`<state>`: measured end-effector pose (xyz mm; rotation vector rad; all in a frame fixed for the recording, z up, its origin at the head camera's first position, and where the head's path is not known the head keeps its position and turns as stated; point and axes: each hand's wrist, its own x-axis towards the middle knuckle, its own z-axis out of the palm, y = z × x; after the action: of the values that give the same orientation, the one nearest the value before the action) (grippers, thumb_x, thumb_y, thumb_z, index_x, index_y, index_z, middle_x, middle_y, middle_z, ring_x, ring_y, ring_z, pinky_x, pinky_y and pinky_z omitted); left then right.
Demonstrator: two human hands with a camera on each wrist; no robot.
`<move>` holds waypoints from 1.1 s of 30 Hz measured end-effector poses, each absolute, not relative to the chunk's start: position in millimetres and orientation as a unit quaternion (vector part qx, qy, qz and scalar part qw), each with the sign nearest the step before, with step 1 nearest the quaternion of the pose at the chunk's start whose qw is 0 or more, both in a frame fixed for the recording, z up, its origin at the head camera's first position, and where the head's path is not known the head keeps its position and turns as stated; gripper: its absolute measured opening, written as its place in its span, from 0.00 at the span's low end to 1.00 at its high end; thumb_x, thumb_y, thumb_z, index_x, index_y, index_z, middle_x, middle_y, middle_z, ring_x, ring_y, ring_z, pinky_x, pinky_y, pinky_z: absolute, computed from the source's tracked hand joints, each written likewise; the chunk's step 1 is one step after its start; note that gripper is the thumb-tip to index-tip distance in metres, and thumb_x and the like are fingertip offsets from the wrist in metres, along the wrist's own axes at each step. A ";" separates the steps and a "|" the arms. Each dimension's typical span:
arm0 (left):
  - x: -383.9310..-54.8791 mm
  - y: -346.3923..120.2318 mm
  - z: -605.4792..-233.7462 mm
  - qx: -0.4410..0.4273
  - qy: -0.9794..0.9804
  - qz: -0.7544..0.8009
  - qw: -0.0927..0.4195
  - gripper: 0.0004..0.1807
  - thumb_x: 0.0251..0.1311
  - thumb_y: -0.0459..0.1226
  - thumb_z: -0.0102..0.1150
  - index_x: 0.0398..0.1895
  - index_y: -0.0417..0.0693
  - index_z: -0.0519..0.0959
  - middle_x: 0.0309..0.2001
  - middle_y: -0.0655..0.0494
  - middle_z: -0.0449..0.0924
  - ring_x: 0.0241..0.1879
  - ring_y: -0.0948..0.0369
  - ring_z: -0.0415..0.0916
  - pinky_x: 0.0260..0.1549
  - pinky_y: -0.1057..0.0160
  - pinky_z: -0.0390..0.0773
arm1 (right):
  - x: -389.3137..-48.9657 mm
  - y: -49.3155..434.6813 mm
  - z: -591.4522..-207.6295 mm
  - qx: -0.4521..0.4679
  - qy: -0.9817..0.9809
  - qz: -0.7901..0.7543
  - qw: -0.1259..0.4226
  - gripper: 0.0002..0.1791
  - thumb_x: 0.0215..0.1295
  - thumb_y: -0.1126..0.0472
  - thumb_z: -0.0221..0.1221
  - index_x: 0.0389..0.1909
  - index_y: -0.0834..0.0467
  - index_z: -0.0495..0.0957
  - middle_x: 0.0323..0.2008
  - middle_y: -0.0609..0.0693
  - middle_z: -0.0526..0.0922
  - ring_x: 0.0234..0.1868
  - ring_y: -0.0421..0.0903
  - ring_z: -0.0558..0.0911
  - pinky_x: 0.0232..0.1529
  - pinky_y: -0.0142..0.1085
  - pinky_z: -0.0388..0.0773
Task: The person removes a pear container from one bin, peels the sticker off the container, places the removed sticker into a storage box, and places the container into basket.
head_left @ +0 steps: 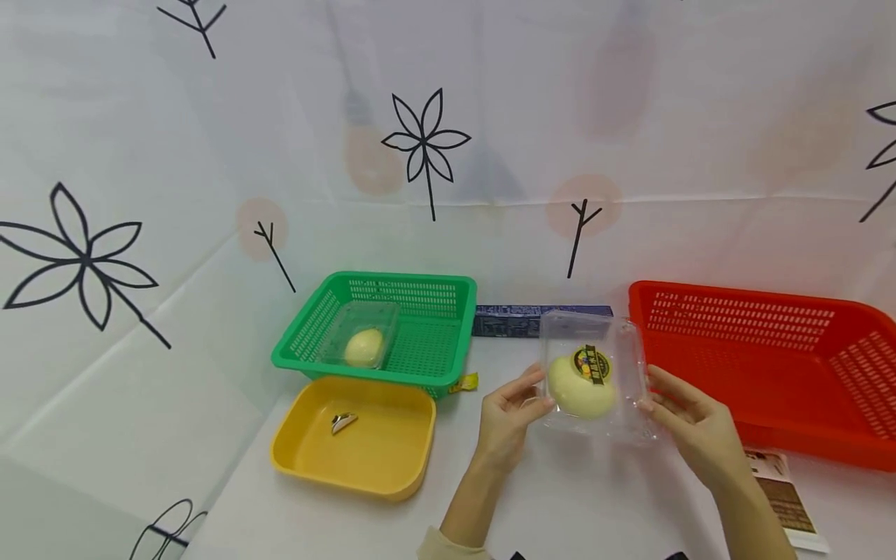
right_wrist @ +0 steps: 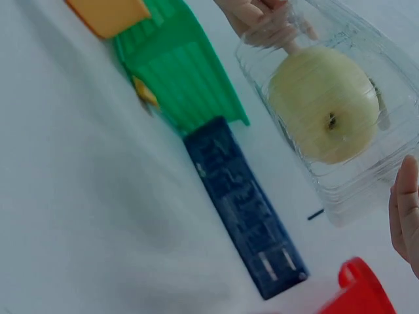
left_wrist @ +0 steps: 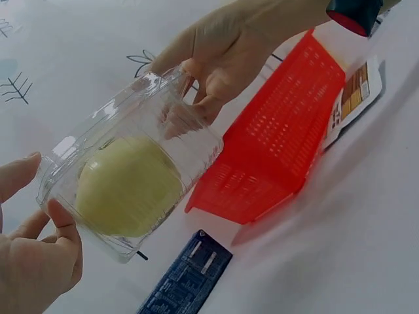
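Both hands hold a clear plastic clamshell box (head_left: 633, 389) in front of the body. Inside it lies a round, pale yellow-green fruit (head_left: 581, 393) with a dark dimple (right_wrist: 332, 121) on its underside. A round black label (head_left: 592, 365) with coloured print sits on the lid. The left hand (head_left: 507, 420) grips the box's left edge, thumb in front. At the opposite edge, the right hand (head_left: 693, 428) pinches the box between thumb and fingers. In the left wrist view the box (left_wrist: 190, 124) is tilted and looks closed.
A green basket (head_left: 430, 350) holds another clear box with a pale fruit. A yellow tray (head_left: 357, 459) contains a small shiny object (head_left: 343, 421). Behind is a long dark-blue box (head_left: 507, 321). A red basket (head_left: 756, 389) stands right, beside a brown-and-white package (head_left: 784, 502). A small yellow packet (head_left: 465, 383) lies by the green basket.
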<state>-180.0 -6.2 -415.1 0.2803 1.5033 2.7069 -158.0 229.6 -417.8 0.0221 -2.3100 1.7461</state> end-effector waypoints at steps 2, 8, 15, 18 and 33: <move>-178.6 -13.3 -417.4 0.091 0.489 0.867 0.015 0.22 0.46 0.18 0.58 0.49 0.19 0.71 0.58 0.38 0.72 0.57 0.57 0.69 0.46 0.72 0.75 | -157.0 222.2 -421.5 0.018 -0.787 0.604 0.125 0.30 0.62 0.64 0.60 0.64 0.67 0.64 0.46 0.26 0.73 0.41 0.26 0.77 0.39 0.18 0.74; -172.8 -30.0 -426.1 0.072 0.506 0.860 0.014 0.22 0.47 0.19 0.58 0.50 0.20 0.72 0.59 0.36 0.70 0.55 0.57 0.70 0.45 0.72 0.74 | -151.6 203.2 -430.0 0.029 -0.785 0.611 0.100 0.31 0.62 0.64 0.60 0.63 0.72 0.62 0.45 0.24 0.73 0.41 0.26 0.76 0.41 0.17 0.73; -163.9 -45.4 -440.6 0.048 0.525 0.850 0.021 0.22 0.46 0.19 0.58 0.49 0.19 0.72 0.60 0.33 0.68 0.54 0.58 0.70 0.46 0.72 0.73 | -145.5 189.3 -453.3 0.079 -0.684 0.721 0.081 0.28 0.57 0.77 0.57 0.61 0.71 0.65 0.44 0.40 0.81 0.39 0.34 0.80 0.40 0.24 0.77; -162.1 -51.5 -447.6 0.047 0.538 0.841 0.023 0.24 0.45 0.19 0.59 0.50 0.20 0.71 0.59 0.33 0.70 0.48 0.59 0.72 0.43 0.73 0.74 | -143.5 185.2 -461.6 0.108 -0.657 0.742 0.079 0.28 0.56 0.80 0.57 0.60 0.68 0.69 0.43 0.42 0.81 0.39 0.35 0.81 0.40 0.25 0.78; -159.7 -66.4 -468.2 0.052 0.648 0.759 0.045 0.26 0.43 0.23 0.64 0.51 0.27 0.74 0.52 0.39 0.76 0.35 0.63 0.69 0.31 0.73 0.70 | -136.4 175.0 -483.3 0.086 -0.700 0.705 0.072 0.28 0.54 0.79 0.59 0.59 0.64 0.72 0.40 0.43 0.80 0.38 0.34 0.82 0.39 0.24 0.78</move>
<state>-159.7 -66.4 -468.2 0.1580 1.9793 2.3183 -136.4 175.0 -483.3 0.2579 -2.1038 2.1197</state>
